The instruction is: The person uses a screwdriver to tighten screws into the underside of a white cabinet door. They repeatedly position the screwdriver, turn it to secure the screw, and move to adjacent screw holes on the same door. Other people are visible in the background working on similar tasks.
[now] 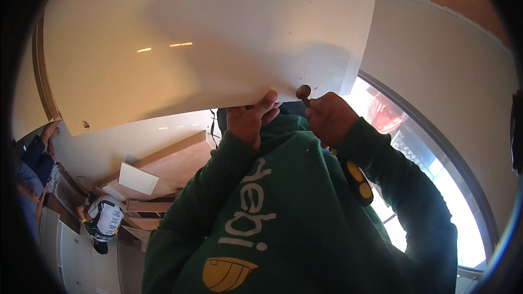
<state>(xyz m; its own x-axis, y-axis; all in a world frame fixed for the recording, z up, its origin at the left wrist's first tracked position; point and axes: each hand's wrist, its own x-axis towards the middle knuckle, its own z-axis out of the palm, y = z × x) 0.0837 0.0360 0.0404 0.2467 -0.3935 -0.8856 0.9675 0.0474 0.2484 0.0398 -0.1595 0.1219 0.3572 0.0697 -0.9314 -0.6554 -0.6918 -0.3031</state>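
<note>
While my right grip (332, 120) is wrapped around one dark, slim-necked tool (303, 92), my left grip (245, 124) pinches the lower edge of one white panel (218, 32), thumb on the face and fingers curled underneath. That makes two hands, both closed on something, side by side near the centre of my view. The tool's single round, brownish head sits at 1 o'clock from centre, by the panel's lower edge; I cannot tell whether it touches. One black handle (358, 181) with two rounded yellow patches shows below the right wrist, at 4 o'clock; whether it belongs to the same tool, I cannot tell.

The panel, smooth and slightly glossy, is a broad slab filling 10 to 1 o'clock, with two thin streaks of reflected light and one small round mark (85, 124) near its corner at 9 o'clock. Two green knit sleeves run down to one green sweatshirt (294, 207), printed with pale letters and one yellow helmet.

Farther out, one curved-looking window (436, 196) glares at 4 o'clock beside a plain, matte wall (441, 49). Around 8 o'clock lie one small, white rectangular board (138, 178) and one bent-over co-worker (106, 218) in a white patterned shirt. Blue clothing (32, 163) shows toward 9 o'clock.
</note>
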